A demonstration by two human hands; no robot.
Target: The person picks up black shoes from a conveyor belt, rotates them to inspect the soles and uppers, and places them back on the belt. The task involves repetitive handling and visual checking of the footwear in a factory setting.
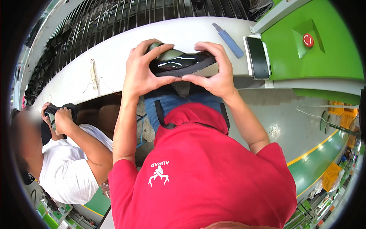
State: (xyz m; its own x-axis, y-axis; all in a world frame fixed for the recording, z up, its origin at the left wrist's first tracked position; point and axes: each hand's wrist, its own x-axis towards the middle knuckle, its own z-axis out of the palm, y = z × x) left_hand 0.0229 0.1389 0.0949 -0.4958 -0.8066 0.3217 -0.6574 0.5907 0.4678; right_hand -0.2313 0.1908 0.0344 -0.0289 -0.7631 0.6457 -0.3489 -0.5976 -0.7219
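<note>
A shoe (pixel 179 63) with a glossy black and olive-green upper and a thick dark sole lies sideways between my two hands, above the white table's near edge. My left hand (pixel 146 66) grips its heel end, fingers over the top and thumb along the sole. Around the toe end curls my right hand (pixel 215 70), its thumb under the sole and its fingertips at the upper. Both thumbs nearly meet beneath the shoe. The shoe's far side is hidden.
On the white table (pixel 114 49) are a blue-handled knife (pixel 230 42) and a wound cord (pixel 93 74). A phone (pixel 257 57) stands by the green machine (pixel 324 45) with its red button (pixel 308 40). At left, a person in white (pixel 72 164) holds another shoe (pixel 57 110). Metal rollers (pixel 126 15) run behind.
</note>
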